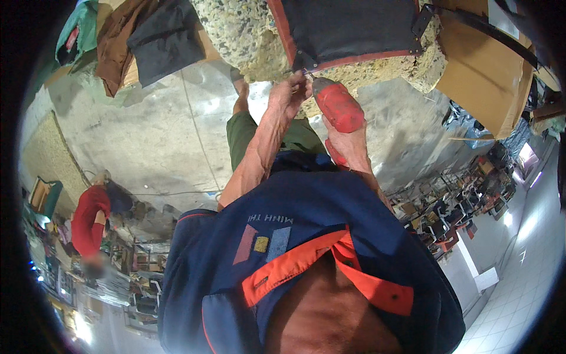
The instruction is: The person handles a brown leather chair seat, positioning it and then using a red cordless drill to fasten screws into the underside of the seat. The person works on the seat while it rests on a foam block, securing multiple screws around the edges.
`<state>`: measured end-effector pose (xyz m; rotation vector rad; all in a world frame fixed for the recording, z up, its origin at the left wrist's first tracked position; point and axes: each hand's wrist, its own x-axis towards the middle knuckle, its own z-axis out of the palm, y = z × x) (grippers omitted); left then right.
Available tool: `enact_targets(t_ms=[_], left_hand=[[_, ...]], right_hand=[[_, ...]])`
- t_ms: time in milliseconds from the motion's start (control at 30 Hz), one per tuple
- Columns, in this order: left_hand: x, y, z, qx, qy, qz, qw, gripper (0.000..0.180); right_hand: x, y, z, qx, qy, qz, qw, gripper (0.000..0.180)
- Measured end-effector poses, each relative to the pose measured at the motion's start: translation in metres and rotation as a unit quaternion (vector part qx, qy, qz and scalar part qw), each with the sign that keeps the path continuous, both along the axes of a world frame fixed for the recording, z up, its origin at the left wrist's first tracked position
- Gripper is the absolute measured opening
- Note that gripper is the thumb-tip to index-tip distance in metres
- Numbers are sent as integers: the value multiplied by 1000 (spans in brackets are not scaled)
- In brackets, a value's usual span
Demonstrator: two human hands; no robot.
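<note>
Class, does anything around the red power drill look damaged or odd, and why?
The speckled yellow foam beneath the dark panel looks odd: its edges appear ragged and uneven, as if torn. The red drill in the right hand looks worn, with dark smudges on its casing.

My drill (340,107): red hard plastic, scuffed, semi-matt, w/ duller dark nose. Panel (354,26) at its tip: dark matt mat'l, cloth or vinyl, can't tell; fairly smooth, w/ flat-finish red edging (367,58). Foam (236,32) under it: speckled yellow/grey, v. rough, pitted, torn-looking at edges. Cardboard (483,74) on my R: brown, smooth, matt paper surf. Floor (153,130): looks like conc., blotchy, worn, slight sheen. Dark pc. (165,41) & brown pc. (121,50) on my L: limp, matt, creased. Plastic sheeting (514,140), far R: crinkled, glossy. My shirt (306,189): navy cloth, matt, soft folds, w/ smoother orange-red trim (295,268). Shorts (239,135): green cloth, matt.
</note>
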<state>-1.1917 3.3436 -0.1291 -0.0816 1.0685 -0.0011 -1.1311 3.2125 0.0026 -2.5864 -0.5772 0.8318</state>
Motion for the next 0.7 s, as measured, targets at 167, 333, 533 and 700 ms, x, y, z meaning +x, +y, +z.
enact_targets(t_ms=[167, 333, 533, 700], left_hand=[[1, 9, -13, 140, -12, 76, 987, 35], [9, 7, -28, 168, 8, 29, 985, 30], [9, 3, -31, 164, 25, 50, 985, 25], [11, 2, -27, 164, 44, 55, 984, 29]], right_hand=[[-2, 11, 4, -102, 56, -91, 989, 26], [5, 22, 7, -109, 39, -49, 992, 30], [4, 28, 10, -135, 37, -32, 990, 27], [7, 37, 10, -169, 54, -32, 984, 22]])
